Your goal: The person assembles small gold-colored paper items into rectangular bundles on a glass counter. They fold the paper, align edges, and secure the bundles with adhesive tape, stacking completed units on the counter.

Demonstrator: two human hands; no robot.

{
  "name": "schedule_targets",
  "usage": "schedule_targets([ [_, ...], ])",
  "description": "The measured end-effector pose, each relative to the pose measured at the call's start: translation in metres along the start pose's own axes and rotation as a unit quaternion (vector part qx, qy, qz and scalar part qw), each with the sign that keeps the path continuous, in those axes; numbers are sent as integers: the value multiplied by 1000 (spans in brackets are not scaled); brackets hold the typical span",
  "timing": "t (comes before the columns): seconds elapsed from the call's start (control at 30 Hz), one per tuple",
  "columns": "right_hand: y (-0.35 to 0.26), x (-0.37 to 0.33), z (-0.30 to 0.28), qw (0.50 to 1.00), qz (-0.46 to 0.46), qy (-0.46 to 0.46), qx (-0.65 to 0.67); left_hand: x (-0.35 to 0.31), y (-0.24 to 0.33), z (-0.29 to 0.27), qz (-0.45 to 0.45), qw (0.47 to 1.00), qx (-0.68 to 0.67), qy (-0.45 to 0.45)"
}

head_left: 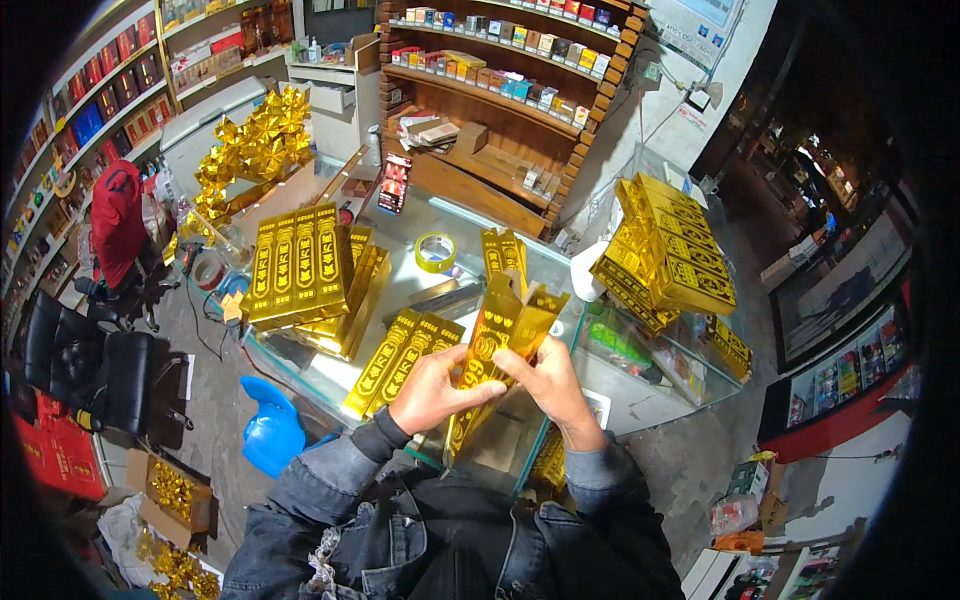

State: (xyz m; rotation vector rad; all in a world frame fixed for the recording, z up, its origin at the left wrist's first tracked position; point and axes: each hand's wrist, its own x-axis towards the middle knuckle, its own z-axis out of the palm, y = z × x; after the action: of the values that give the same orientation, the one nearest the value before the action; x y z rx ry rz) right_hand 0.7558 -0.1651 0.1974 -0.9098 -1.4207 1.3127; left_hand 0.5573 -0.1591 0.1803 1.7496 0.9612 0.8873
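Over the near edge of the glass counter, both my hands hold a long gold folded carton [494,325] with dark printing. Its upper end spreads into loose flaps. My left hand [435,388] grips its left side, thumb across the front. My right hand [553,385] closes on the right side, thumb pressed against the gold card near the middle. Beside my left hand lie flat gold cartons [388,362]. Another gold piece [503,252] lies just beyond the held one. A roll of yellow tape [435,253] rests farther back, near an upright phone [394,183] with a lit screen.
Gold boxes [298,262] are stacked on the counter's left; more gold boxes [690,245] are piled at right. Shiny gold folded ornaments [262,140] heap at the back left. A blue plastic stool [270,428] and black chair [95,350] stand on the floor. Shelves [500,80] hold small packs.
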Motion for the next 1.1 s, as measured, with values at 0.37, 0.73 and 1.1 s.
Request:
schedule_targets([
  [0.37,-34,10,-34,946,-146,287,-29,-20,-32,40,-118,960,-222,-126],
  [0.73,-40,-42,18,945,-24,140,-294,6,-36,61,113,989,88,36],
  [1.1,-44,-49,-10,861,-175,47,-475,5,-26,53,314,938,70,131],
])
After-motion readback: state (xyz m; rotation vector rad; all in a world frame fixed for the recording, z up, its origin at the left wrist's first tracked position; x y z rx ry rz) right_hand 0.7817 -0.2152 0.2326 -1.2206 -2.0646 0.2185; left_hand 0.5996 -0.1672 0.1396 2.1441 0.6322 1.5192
